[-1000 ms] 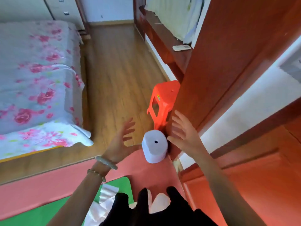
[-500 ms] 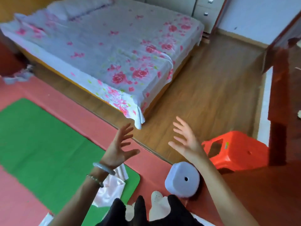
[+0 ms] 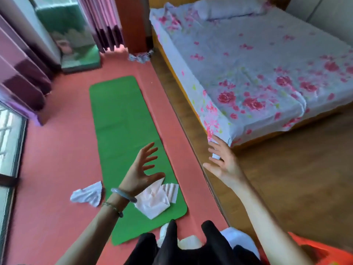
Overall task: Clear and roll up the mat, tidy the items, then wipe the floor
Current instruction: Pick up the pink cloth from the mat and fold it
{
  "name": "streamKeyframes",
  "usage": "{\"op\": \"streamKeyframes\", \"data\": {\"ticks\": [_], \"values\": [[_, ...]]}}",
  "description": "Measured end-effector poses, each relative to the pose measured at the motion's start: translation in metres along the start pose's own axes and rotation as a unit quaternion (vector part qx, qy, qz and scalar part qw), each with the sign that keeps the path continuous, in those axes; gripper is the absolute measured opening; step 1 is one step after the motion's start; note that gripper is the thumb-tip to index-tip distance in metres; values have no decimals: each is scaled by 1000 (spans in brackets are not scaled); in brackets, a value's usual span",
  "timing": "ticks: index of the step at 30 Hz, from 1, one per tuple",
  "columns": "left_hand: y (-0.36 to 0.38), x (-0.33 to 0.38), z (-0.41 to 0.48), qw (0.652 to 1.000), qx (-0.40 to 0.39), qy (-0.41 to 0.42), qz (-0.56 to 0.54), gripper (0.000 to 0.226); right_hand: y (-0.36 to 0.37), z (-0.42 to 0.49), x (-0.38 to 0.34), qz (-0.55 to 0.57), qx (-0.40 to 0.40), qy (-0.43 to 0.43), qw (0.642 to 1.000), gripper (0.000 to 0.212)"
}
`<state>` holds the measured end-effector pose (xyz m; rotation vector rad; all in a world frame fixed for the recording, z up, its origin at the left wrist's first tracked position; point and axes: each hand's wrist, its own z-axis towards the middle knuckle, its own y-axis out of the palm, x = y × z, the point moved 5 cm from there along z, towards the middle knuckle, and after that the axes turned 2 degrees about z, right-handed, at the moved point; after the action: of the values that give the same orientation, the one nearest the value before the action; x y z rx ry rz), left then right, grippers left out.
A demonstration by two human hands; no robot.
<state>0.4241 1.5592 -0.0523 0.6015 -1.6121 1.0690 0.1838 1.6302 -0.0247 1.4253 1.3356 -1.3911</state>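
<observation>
A green mat (image 3: 122, 131) lies flat on the red floor (image 3: 57, 159), running away from me. A crumpled white-and-pink cloth (image 3: 154, 199) rests on the mat's near end. Another white cloth (image 3: 87, 195) lies on the floor just left of the mat. My left hand (image 3: 142, 169) hovers above the mat's near end with fingers spread, holding nothing. My right hand (image 3: 222, 161) is raised over the wooden floor strip near the bed corner, fingers spread, empty. The white paper roll (image 3: 238, 240) shows partly by my legs at the bottom.
A bed with a flowered sheet (image 3: 257, 73) fills the right. Purple curtains (image 3: 23, 77) and a glass door (image 3: 9, 142) stand on the left, a green box (image 3: 76, 44) at the far end. An orange stool (image 3: 321, 251) sits at the bottom right.
My view has swung left from the orange stool and paper roll to the whole mat. Both hands have stayed raised, spread and empty.
</observation>
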Motion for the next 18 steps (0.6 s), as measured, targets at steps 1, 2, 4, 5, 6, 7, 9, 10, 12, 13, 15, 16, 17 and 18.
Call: {"op": "streamKeyframes", "data": {"ticks": [1,2,4,5,6,7,9,10,12,13,15,16,17,18], "values": [[-10,-6,-2,1000,11,-5,-1,90,10,8,-3,-7,-12,-5,1000,79],[-21,-10,-3,1000,22,-10,-3,90,20,15,-7,-13,-23,-10,1000,80],[-40,-17,-3,999,43,-16,-9,91,39,28,-13,-17,-47,-18,999,79],[-47,-20,-2,998,53,-21,-13,92,46,35,-16,-18,-59,-20,998,79],[-54,-22,-1,997,65,-25,-15,91,53,41,-19,-20,-69,-21,997,79],[-59,-23,0,997,76,-29,-17,89,59,48,-22,-23,-79,-21,996,79],[-67,-24,5,995,95,-35,-18,87,68,65,-26,-30,-99,-18,994,79],[-71,-25,8,994,104,-40,-17,87,72,76,-28,-33,-111,-20,993,79],[-78,-29,15,991,127,-50,-16,86,80,99,-31,-45,-141,-22,989,79],[-81,-32,19,988,142,-58,-20,86,84,113,-31,-54,-161,-24,985,79],[-85,-38,27,980,182,-77,-29,87,91,143,-32,-72,-202,-29,976,80],[-85,-40,32,975,203,-89,-31,88,95,160,-31,-83,-225,-31,970,81],[-85,-44,38,969,224,-102,-32,90,99,177,-30,-92,-250,-32,963,81],[-85,-48,43,962,245,-116,-35,93,104,194,-30,-102,-273,-33,956,82]]}}
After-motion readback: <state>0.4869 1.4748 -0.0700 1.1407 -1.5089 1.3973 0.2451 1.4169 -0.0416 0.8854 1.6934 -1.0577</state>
